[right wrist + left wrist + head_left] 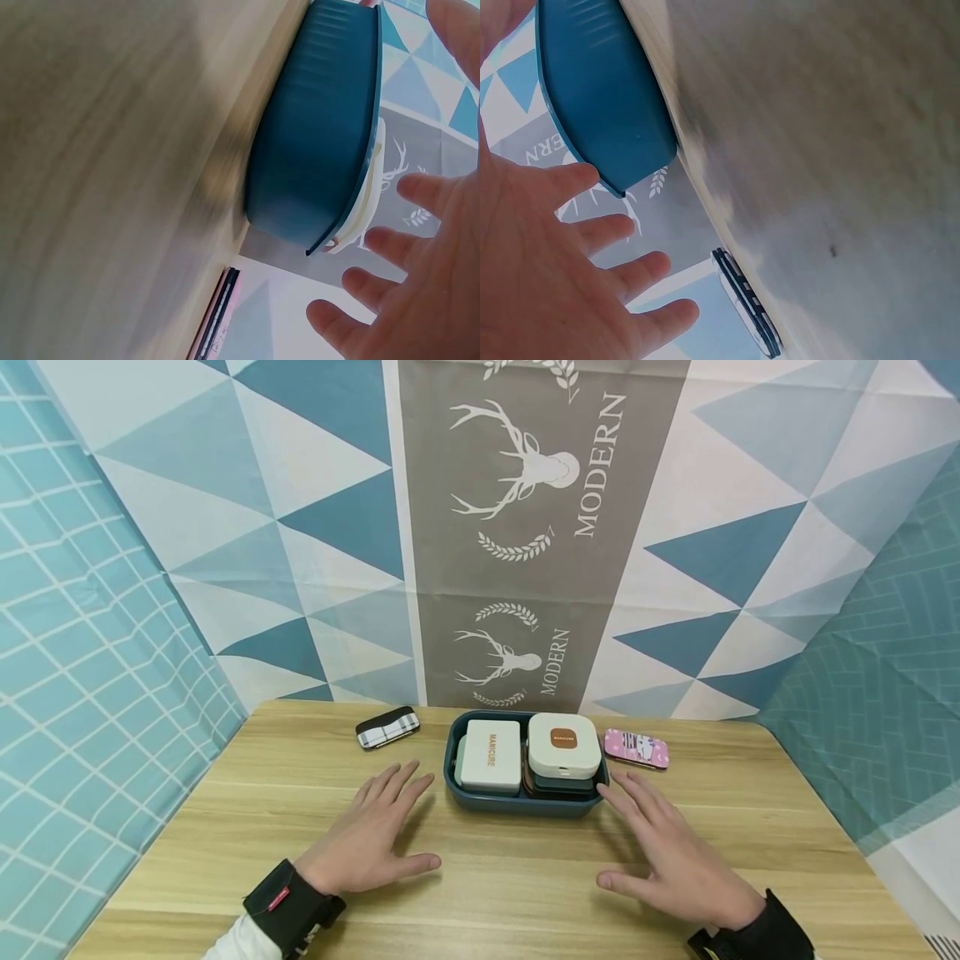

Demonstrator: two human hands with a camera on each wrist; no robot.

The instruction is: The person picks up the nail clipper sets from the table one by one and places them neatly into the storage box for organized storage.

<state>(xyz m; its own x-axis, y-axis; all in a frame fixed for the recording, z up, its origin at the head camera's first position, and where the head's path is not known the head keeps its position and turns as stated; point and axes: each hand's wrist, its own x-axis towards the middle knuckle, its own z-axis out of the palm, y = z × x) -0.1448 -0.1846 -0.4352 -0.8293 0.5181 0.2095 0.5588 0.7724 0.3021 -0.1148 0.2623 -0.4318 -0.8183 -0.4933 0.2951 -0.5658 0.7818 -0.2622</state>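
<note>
A dark blue basket (525,806) stands near the back of the wooden table with several cases in it. On its left side lies a white rectangular case (491,756) marked MANICURE; on its right, a white rounded-square case (564,745) sits on top of darker flat items. My left hand (367,839) hovers left of the basket, fingers spread, holding nothing. On the other side my right hand (667,852) is spread likewise, its fingertips near the basket's right front corner; whether they touch it I cannot tell. The basket's outer wall shows in the left wrist view (607,97) and the right wrist view (315,127).
A black and plaid case (387,727) lies on the table left of the basket. A pink cartoon case (636,749) lies to its right. Behind the wooden table (517,902) hangs a patterned cloth (517,568).
</note>
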